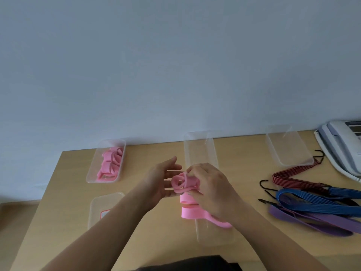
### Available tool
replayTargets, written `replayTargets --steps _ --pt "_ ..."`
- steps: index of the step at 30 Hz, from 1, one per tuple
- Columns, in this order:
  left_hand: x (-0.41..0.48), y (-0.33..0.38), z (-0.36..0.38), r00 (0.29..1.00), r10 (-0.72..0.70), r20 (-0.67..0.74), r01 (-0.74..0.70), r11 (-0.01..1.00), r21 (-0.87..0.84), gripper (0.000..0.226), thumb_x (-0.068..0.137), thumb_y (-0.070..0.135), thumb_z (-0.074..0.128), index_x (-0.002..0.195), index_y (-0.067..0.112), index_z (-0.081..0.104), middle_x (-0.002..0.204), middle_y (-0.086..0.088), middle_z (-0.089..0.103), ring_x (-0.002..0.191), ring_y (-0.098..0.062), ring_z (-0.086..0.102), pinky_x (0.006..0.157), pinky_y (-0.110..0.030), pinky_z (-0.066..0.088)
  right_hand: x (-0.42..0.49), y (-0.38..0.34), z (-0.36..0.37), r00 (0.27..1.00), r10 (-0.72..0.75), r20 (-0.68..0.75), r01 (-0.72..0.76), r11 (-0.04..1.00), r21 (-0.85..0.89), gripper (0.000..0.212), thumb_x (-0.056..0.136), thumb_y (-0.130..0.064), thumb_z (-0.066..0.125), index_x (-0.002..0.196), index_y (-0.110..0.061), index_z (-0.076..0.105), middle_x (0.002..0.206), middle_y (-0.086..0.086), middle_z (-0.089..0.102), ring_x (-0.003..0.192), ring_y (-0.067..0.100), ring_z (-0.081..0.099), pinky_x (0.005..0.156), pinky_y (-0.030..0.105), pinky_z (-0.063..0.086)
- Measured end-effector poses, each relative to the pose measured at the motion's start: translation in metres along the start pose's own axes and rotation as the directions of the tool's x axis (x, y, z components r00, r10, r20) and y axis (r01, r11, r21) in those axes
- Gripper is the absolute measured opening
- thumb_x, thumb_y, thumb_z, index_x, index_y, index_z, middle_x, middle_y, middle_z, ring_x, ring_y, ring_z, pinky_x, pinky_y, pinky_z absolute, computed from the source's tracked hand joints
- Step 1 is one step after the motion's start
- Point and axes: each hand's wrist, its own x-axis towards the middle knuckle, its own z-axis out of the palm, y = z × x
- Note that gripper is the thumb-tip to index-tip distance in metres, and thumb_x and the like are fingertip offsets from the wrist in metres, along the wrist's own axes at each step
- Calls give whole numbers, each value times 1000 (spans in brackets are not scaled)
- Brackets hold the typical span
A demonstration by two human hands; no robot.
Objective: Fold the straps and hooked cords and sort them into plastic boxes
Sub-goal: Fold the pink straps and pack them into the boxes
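R hand (pixel 211 184) fingers curl round a coiled pink strap (pixel 182 182), pinching its top. L hand (pixel 162 178) fingers are straight & spread, tips touching the coil's left side. Strap's loose tail drops onto the table (pixel 58 192), across a front clear box (pixel 218 234). Far-left box (pixel 92 169) holds folded pink straps (pixel 110 163). Mid box (pixel 199 145) & right box (pixel 287 149) sit at the back. Red cord (pixel 293 177), blue cord (pixel 312 200) & purple strap (pixel 312 222) lie at right.

Pink strap (pixel 184 183), loosely coiled, between straight-fingered left hand (pixel 162 181) and pinching right hand (pixel 212 189) above table (pixel 64 192)
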Motion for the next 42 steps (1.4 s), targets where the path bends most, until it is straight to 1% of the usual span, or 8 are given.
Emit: replayTargets --steps 4,10,16,22,26,34,37,42 --pt "27 0 4 986 105 -130 -68 962 264 30 97 39 68 110 12 70 113 -10 73 91 -24 69 71 -35 59 32 42 4 999 30 24 -27 993 -119 41 73 -17 85 103 -13 57 103 2 64 91 19 57 77 30 52" --pt "66 0 23 971 135 -198 -57 932 358 20 95 30 73 104 13 68 106 -8 70 83 -20 66 70 -34 59 96 97 13 994 104 16 -92 934 -345 34 70 -3 75 99 -10 58 97 8 62 84 26 55 71 36 49" --pt "93 -3 30 969 110 -221 -19 927 376 18 94 24 74 97 7 68 92 -7 71 77 -20 66 68 -35 57 117 121 31 996 -24 81 53 926 -375 31 63 9 65 85 -11 57 83 7 58 74 28 54 62 39 48" --pt "98 -3 31 968 97 -230 -10 936 351 15 93 16 74 97 2 70 95 -17 75 78 -22 68 64 -34 55 119 136 38 993 -20 113 59 933 -355 28 70 8 54 89 -11 60 88 7 59 80 29 54 69 42 50" --pt "96 -4 30 967 94 -238 -10 943 334 19 92 18 76 98 0 71 89 -12 73 77 -21 66 65 -34 55 117 137 35 994 52 93 -22 952 -305 32 71 -6 77 99 -12 62 100 7 60 94 27 55 75 36 52" --pt "82 -18 26 952 169 -256 -64 926 373 13 91 22 77 92 11 72 85 -2 71 76 -17 64 67 -33 55 92 129 4 988 157 -3 -152 947 -284 49 79 -30 80 121 -14 61 121 9 58 113 29 51 97 38 46" --pt "68 -32 26 925 272 -265 -101 848 520 9 90 24 76 89 16 72 88 2 72 74 -13 62 64 -27 51 47 123 0 972 205 -115 -228 942 -246 43 76 -21 82 112 -6 65 106 14 62 98 35 55 86 43 50" --pt "39 -63 25 860 493 -134 -180 537 824 12 93 24 72 105 20 71 105 8 69 99 -14 60 81 -29 42 -40 116 10 915 401 -43 -400 889 -222 36 79 -33 80 101 -8 67 94 10 62 88 31 57 75 40 50"
